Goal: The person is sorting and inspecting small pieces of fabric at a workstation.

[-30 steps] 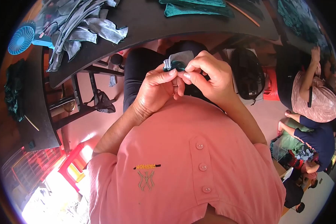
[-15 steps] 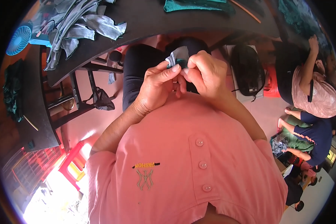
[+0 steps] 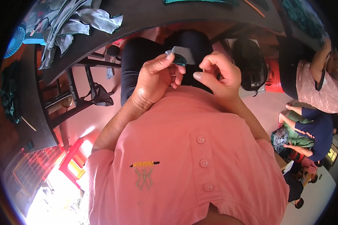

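In front of my lap, my left hand [image 3: 154, 73] pinches a small piece of cloth [image 3: 184, 55], grey with a dark green part, between thumb and fingers. The cloth's grey end sticks out past the fingertips toward the right. A short gap away is my right hand [image 3: 223, 75], its fingers curled and the thumb close to the forefinger in a pinch. Whatever may be between those fingertips is too small to make out.
A dark table [image 3: 146, 28] runs across the far side, with grey cloth strips [image 3: 97, 20] piled at its left and green cloth [image 3: 199, 1] farther right. A blue fan [image 3: 15, 41] stands left. A black backpack [image 3: 248, 63] lies right, near a red stool [image 3: 273, 75]. Other people sit at right.
My right hand has come away from the cloth and moved right and slightly down. My left hand still holds the cloth, nearly in the same place.
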A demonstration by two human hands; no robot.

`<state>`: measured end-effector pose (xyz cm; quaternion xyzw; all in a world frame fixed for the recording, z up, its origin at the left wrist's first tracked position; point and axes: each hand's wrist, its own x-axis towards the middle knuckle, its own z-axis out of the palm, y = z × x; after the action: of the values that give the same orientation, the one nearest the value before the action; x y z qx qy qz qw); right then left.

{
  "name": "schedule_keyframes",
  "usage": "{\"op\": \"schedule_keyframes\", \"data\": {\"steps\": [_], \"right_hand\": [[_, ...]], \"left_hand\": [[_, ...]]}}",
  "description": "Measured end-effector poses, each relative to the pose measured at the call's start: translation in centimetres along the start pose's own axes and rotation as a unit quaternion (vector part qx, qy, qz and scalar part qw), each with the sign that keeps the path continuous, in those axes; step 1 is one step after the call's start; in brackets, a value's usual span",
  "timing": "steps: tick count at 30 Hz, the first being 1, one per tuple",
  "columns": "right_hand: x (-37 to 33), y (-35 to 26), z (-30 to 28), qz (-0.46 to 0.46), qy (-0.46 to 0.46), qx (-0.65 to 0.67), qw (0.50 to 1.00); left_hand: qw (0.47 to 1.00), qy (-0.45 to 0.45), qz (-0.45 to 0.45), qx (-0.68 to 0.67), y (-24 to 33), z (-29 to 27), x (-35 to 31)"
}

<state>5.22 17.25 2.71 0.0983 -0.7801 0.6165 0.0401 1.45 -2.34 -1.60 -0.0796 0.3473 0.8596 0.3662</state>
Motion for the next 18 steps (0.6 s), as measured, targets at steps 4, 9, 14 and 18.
{"op": "schedule_keyframes", "data": {"steps": [4, 9, 14, 18], "right_hand": [[1.2, 1.3, 1.6, -0.125, 0.023, -0.144, 0.981], [1.6, 3.2, 2.2, -0.228, 0.022, -0.274, 0.934], [1.5, 1.8, 1.0, 0.081, -0.021, 0.007, 0.996], [0.3, 1.2, 0.6, 0.348, -0.06, 0.292, 0.889]], "left_hand": [[1.0, -0.021, 0.011, 0.015, 0.0, 0.0, -0.2], [1.0, 0.001, -0.019, 0.007, 0.0, 0.8, -0.7], [0.994, -0.01, -0.077, 0.075, 1.1, -0.3, -0.6], [0.988, 0.015, -0.126, 0.092, 1.0, -0.8, -0.5]]}}
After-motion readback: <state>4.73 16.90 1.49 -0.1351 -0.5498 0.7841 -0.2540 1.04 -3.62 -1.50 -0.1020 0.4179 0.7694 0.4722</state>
